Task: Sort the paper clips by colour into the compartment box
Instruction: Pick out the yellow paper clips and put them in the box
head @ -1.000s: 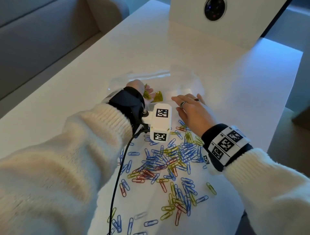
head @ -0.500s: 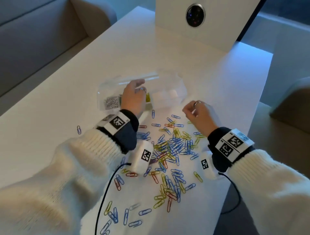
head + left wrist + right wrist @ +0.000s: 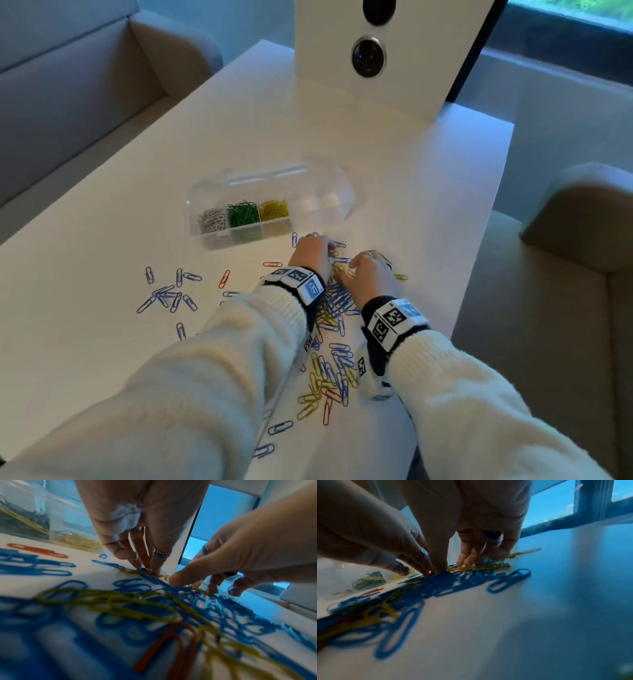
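On the left of the white desk (image 3: 102,240) a loose group of blue wire paper clips (image 3: 168,294) lies apart from the rest, with a lone red paper clip (image 3: 224,278) a little to its right. Behind them stands the clear plastic compartment box (image 3: 219,236), lid open; its left cells hold silver clips (image 3: 212,221), green clips (image 3: 242,215) and yellow clips (image 3: 273,209), and the cells to the right look bare.

Just in front of the box, the left hand (image 3: 313,253) comes down on the far edge of the main mixed heap of blue, yellow and red paper clips (image 3: 334,342), its fingers (image 3: 137,555) drawn close together with the tips on a yellow clip (image 3: 132,571). Whether they already pinch it I cannot tell through the blur. The right hand (image 3: 371,274) sits just beside it, fingers (image 3: 467,555) curled down side by side onto a row of yellow clips (image 3: 481,567).

Yellow seems to be the colour in hand. To do it well, each clip is best slid clear of the blue tangle before lifting, so linked wires do not drag a wrong colour along, then dropped into the third cell. Much blue and red remains unsorted.

A white upright panel with round dark lenses (image 3: 368,58) stands at the desk's far end; grey upholstered seats (image 3: 68,85) flank both sides, and a window strip shows at top right.
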